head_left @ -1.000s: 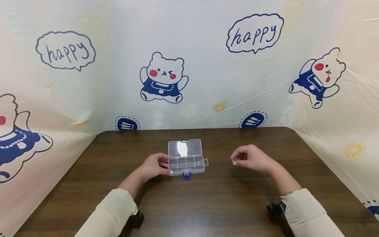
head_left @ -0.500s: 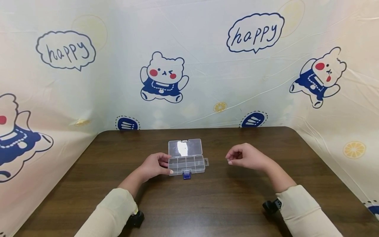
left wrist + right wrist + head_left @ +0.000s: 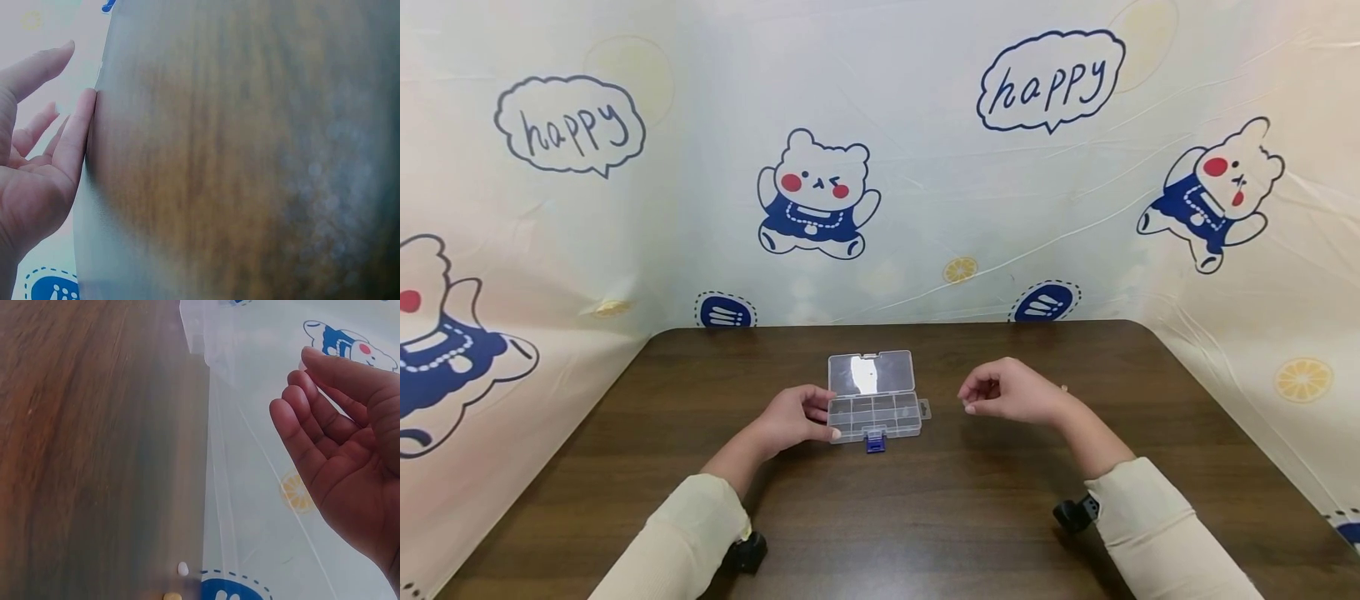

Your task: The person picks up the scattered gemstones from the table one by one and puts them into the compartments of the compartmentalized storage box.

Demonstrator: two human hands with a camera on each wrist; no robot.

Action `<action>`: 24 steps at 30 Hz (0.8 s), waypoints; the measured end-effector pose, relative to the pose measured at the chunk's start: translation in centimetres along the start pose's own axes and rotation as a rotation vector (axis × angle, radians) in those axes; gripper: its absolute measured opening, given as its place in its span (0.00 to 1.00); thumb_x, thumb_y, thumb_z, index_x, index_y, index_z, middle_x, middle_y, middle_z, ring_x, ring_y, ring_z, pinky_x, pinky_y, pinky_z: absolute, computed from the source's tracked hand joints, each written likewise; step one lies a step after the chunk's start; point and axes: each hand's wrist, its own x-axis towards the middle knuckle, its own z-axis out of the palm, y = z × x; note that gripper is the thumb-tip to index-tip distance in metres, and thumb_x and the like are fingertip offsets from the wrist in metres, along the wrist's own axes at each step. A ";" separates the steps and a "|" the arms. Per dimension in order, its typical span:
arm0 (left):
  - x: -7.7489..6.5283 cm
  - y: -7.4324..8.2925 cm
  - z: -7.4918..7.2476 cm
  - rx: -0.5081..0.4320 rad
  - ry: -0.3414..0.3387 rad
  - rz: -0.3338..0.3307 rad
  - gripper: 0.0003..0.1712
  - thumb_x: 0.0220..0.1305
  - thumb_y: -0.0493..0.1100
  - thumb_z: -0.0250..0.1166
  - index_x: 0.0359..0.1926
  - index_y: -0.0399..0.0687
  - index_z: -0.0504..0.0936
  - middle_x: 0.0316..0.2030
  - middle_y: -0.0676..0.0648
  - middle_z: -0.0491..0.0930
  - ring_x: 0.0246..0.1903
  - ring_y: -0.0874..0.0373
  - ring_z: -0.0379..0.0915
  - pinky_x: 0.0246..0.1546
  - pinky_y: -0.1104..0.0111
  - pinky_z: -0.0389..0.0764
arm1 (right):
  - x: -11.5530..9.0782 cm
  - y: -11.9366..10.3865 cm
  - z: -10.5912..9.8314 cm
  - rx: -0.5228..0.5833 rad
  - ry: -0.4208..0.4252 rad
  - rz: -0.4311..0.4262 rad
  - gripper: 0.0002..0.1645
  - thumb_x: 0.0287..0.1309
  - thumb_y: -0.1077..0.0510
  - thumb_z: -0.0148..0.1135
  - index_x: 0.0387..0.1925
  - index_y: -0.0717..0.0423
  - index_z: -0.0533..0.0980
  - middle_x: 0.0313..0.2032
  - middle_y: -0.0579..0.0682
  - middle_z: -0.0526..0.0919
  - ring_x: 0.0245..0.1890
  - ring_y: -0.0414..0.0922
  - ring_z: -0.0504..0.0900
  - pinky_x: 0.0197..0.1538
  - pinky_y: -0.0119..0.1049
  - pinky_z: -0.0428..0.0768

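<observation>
Box (image 3: 874, 414) seems light, stiff, best held where our left hand (image 3: 791, 419) grips its end; our right hand (image 3: 1013, 392) bunches fingertips, contents unclear.

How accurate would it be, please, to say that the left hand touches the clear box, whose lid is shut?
Only the lid is wrong: it is open, not shut, as the head view shows. The left hand does touch the clear box.

Person wears: cream left sleeve (image 3: 673, 533); matching right sleeve (image 3: 1168, 533); broad pale cuffs (image 3: 707, 504); small black camera (image 3: 747, 553) at each wrist.
</observation>
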 end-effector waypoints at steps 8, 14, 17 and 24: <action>0.1 -0.3 0.0 0.003 0.000 0.004 0.36 0.42 0.39 0.81 0.55 0.43 0.78 0.43 0.46 0.79 0.43 0.53 0.75 0.46 0.63 0.81 | 1.0 -0.4 0.5 0.012 -0.018 -0.023 0.04 0.57 0.61 0.70 0.36 0.53 0.82 0.31 0.41 0.83 0.32 0.40 0.79 0.39 0.35 0.81; 0.1 -0.2 0.1 0.000 -0.002 0.007 0.36 0.42 0.38 0.81 0.55 0.43 0.79 0.43 0.46 0.79 0.43 0.52 0.76 0.45 0.63 0.82 | 1.7 -0.6 1.1 0.028 -0.019 -0.023 0.05 0.57 0.60 0.70 0.36 0.54 0.83 0.31 0.41 0.83 0.32 0.41 0.79 0.39 0.36 0.81; 0.1 -0.2 0.0 0.002 -0.006 0.013 0.35 0.42 0.38 0.81 0.55 0.43 0.79 0.43 0.45 0.79 0.43 0.52 0.76 0.46 0.63 0.81 | 2.0 -0.6 1.5 0.032 -0.020 -0.023 0.05 0.57 0.60 0.70 0.36 0.54 0.83 0.31 0.41 0.82 0.32 0.40 0.79 0.39 0.36 0.81; 0.1 -0.1 -0.1 0.006 -0.008 0.009 0.35 0.42 0.38 0.81 0.55 0.43 0.79 0.43 0.45 0.79 0.43 0.52 0.76 0.46 0.63 0.81 | 2.8 -0.5 2.1 0.051 -0.013 -0.002 0.05 0.57 0.61 0.70 0.36 0.55 0.83 0.31 0.42 0.82 0.33 0.42 0.79 0.40 0.36 0.81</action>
